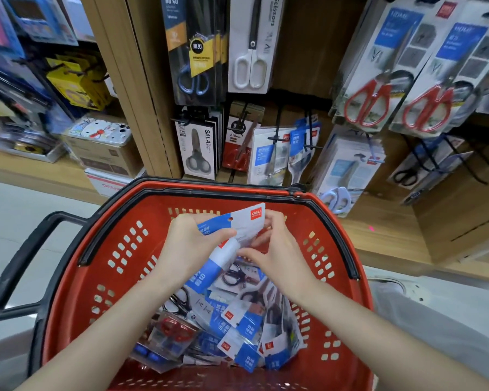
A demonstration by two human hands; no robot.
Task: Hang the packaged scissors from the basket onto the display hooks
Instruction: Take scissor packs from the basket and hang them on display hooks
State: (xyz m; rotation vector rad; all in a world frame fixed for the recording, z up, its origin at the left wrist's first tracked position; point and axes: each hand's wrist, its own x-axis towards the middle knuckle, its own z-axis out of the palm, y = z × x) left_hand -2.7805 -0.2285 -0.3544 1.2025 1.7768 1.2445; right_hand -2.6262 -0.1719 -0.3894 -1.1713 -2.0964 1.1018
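Both hands are over the red basket (76,277), holding one blue-and-white pack (237,221) tilted above the pile (237,323) of other packs inside; the left hand (189,246) has its fingers (181,221) and thumb clamped on the pack's left edge; the right hand (277,258) pinches the right edge near the top, fingers curled; beyond the basket stands the wooden display, its black hooks (277,128) carrying hung scissors (249,52) in rows.

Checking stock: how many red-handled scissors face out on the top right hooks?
2: one red-handled scissors pack at left, another right beside it; more may hang hidden behind.
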